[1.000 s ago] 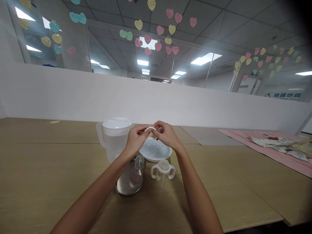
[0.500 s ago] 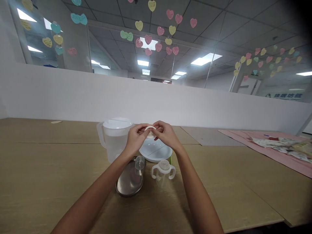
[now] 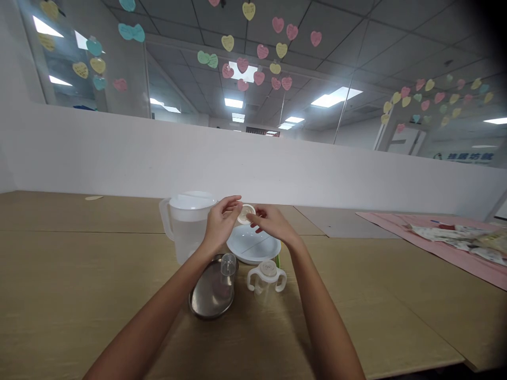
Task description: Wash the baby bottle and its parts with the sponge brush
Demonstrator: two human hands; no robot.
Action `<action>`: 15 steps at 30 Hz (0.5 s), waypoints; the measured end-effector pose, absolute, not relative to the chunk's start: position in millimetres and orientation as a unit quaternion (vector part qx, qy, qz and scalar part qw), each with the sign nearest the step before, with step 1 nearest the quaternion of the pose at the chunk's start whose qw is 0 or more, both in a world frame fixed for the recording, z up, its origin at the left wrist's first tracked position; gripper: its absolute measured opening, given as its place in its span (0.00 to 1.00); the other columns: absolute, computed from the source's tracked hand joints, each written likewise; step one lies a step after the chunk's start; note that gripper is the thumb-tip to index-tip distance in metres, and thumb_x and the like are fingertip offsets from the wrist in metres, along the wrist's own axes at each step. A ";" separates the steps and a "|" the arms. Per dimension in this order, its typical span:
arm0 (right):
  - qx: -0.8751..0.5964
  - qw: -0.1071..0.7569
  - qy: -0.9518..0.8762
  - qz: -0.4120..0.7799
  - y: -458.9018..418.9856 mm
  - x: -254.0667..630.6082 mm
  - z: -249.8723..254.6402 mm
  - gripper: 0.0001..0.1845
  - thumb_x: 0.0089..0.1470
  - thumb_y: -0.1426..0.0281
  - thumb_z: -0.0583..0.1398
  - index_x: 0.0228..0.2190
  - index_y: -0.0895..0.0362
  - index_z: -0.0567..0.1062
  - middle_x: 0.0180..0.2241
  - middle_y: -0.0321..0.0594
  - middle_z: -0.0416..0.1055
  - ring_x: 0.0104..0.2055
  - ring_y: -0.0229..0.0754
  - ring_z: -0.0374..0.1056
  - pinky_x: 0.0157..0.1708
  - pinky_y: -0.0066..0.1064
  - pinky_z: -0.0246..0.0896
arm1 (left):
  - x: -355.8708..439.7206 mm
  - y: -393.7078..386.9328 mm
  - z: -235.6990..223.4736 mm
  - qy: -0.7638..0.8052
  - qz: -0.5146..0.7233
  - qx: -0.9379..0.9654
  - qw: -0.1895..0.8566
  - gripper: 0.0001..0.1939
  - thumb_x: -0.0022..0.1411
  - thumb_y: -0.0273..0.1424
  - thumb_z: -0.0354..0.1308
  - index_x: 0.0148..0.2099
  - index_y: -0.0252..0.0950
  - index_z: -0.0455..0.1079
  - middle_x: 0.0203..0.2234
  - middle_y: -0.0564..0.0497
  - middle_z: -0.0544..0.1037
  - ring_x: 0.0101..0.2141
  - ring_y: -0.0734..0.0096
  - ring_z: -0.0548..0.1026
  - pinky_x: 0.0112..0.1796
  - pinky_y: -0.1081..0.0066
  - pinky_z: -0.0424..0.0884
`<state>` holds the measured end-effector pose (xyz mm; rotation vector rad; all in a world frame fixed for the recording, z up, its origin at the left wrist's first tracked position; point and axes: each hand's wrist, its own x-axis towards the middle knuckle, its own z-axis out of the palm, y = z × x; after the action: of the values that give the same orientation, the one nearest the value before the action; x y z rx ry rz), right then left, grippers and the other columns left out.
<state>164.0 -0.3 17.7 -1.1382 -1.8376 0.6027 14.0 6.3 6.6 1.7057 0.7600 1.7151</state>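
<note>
1. Wooden tabletop here, white partition behind it, paper hearts hanging above.
2. Round white plastic lid up in the air between both hands, over the plate.
3. Right hand is narrow, fingertips at the lid's edge; grip or just touch, can't tell.
4. Left hand is half open, just beside the lid.
5. Left of that hand, a clear plastic jug with a white lid; below it, a steel kidney dish carrying a small clear bottle.
6. Under the right hand, a white divided plate and a two-handled clear cup; far right, packets on a pink cloth.
</note>
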 end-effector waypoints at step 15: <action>-0.411 0.557 -0.692 0.205 -4.1 152.4 22.7 0.18 0.44 0.58 0.59 0.33 0.58 0.71 0.29 0.40 0.69 0.25 0.36 0.67 0.22 0.28 0.67 | 8.7 8.0 10.7 0.288 0.644 0.667 0.240 0.17 0.50 0.36 0.58 0.42 0.33 0.71 0.34 0.46 0.76 0.34 0.69 0.73 0.34 0.71 0.70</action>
<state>152.4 -4.1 22.7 -0.9695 -1.6341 0.4832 8.7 8.0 10.7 1.8256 0.7888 1.7609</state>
